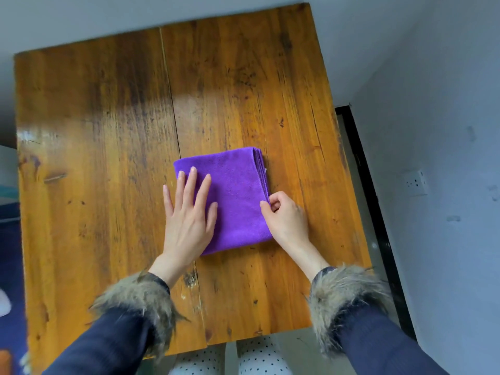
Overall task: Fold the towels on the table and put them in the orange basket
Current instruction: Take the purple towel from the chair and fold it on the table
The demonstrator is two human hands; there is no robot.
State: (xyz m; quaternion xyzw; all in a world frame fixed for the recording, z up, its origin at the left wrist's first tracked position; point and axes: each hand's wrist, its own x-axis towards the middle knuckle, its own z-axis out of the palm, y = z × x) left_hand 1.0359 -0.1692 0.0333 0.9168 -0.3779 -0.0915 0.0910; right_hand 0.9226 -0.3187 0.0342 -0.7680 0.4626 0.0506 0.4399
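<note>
On the wooden table (108,131), near its middle, lies a purple towel (238,190) folded into a thick, neat square with its stacked edges showing on the right side. It looks soft, light and limp, so it is probably best lifted from under the stacked edge. The left hand (186,212) presses flat with fingers spread; the right hand (284,215) pinches the towel's right edge.

Setting: a plain domestic room. Evidence: a worn, glossy wooden desk (108,158) built of wide planks; pale painted walls with scuff marks; a white wall socket (416,183) on the right-hand wall; a dark door frame (362,163) beside the desk; a folded household towel (235,190).
</note>
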